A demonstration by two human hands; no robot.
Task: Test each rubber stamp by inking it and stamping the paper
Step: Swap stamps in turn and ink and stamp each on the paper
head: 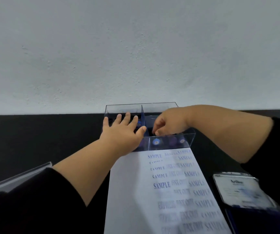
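Below both hands' reach, white paper (135, 191) crowded with blurred blue SAMPLE imprints; left hand (124, 130) spread flat, right hand's (166, 122) grasp unclear.

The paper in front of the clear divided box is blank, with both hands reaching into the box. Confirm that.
Not blank: the head view shows the paper already covered with blue stamp prints, many reading SAMPLE. The rest stands: it lies in front of the clear divided box, and the left hand and right hand both reach into it.

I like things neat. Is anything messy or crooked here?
A bit. The stamped words on the paper are crooked and overlap, some smudgy or faint. The paper itself lies slanted on the black table. Nothing looks spilled or broken.
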